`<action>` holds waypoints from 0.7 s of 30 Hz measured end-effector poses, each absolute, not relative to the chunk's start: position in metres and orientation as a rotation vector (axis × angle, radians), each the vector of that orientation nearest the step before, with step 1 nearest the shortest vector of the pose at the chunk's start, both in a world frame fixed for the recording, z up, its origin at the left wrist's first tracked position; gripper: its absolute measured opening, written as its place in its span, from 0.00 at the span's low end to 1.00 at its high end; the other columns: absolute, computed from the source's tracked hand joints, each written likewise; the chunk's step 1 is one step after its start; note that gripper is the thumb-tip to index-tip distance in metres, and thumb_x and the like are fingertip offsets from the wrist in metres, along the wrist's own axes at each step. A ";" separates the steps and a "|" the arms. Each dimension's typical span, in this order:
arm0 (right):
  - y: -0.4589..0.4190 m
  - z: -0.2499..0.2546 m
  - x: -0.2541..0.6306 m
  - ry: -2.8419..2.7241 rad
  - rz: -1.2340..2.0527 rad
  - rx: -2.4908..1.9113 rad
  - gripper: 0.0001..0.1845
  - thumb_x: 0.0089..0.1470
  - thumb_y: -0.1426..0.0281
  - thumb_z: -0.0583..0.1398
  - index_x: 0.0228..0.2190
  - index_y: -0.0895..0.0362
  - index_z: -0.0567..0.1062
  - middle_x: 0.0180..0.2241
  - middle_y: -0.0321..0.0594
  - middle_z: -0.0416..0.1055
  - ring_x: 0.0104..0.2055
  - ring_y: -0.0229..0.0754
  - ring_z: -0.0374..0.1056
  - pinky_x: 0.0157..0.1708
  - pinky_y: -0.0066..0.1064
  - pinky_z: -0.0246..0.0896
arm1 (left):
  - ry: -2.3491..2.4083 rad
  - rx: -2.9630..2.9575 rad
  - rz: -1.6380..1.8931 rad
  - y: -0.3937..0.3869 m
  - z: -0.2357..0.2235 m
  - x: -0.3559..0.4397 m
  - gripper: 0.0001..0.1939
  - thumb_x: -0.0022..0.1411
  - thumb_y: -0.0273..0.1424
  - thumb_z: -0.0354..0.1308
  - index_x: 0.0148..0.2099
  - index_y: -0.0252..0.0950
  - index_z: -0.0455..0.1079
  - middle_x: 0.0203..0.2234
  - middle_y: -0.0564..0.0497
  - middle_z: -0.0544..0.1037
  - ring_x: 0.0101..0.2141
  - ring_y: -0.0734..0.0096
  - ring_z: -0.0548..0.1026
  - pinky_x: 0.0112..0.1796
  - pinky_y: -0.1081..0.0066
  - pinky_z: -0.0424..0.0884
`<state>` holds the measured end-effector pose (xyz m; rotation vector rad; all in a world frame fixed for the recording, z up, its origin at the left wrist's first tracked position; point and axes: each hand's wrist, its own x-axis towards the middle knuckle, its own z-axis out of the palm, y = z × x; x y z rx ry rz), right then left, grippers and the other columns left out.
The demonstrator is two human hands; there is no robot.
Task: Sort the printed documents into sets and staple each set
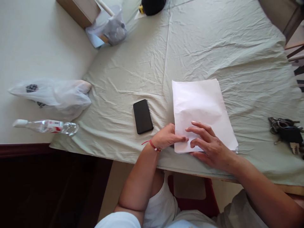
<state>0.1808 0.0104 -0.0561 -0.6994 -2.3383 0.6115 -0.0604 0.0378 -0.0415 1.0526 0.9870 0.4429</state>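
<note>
A stack of white paper sheets (pixel 198 98) lies on the cloth in front of me, near the table's front edge. My left hand (pixel 166 136), with a red string bracelet at the wrist, holds the stack's lower left edge. Its thumb presses on the top sheet, and the other fingers are partly hidden at the edge. Across the lower part of the stack rests my right hand (pixel 209 145), fingers spread and slightly bent, nothing gripped in it. A black phone (pixel 143 116) lies face up to the left of the paper.
A green cloth (pixel 199 41) covers the table. Keys (pixel 286 131) lie at the right. On the left are a clear bottle (pixel 53 126) on its side and a white plastic bag (pixel 61 96). A cardboard box (pixel 79 12) and a black object (pixel 153 6) stand at the back.
</note>
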 end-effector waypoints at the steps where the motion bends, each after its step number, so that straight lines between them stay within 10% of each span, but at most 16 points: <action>1: 0.011 -0.056 0.181 -2.349 0.599 -0.696 0.05 0.63 0.69 0.64 0.40 0.53 0.72 0.64 0.52 0.68 0.75 0.58 0.52 0.68 0.58 0.61 | 0.984 1.052 0.438 0.038 -0.042 -0.061 0.21 0.57 0.38 0.72 0.47 0.28 0.79 0.40 0.43 0.81 0.38 0.67 0.77 0.40 0.72 0.72; 5: 0.011 -0.051 0.181 -2.415 0.584 -0.679 0.12 0.61 0.60 0.67 0.39 0.54 0.74 0.61 0.52 0.72 0.73 0.62 0.54 0.69 0.65 0.55 | 0.970 1.030 0.414 0.037 -0.044 -0.061 0.22 0.57 0.40 0.72 0.47 0.28 0.79 0.40 0.43 0.81 0.37 0.68 0.76 0.39 0.72 0.72; 21: 0.033 -0.048 0.216 -2.182 0.237 -1.005 0.06 0.63 0.77 0.63 0.39 0.54 0.76 0.42 0.44 0.80 0.50 0.52 0.71 0.53 0.47 0.70 | 1.038 0.748 0.507 0.036 -0.038 -0.054 0.30 0.37 0.35 0.83 0.42 0.27 0.82 0.37 0.42 0.83 0.37 0.69 0.78 0.42 0.72 0.75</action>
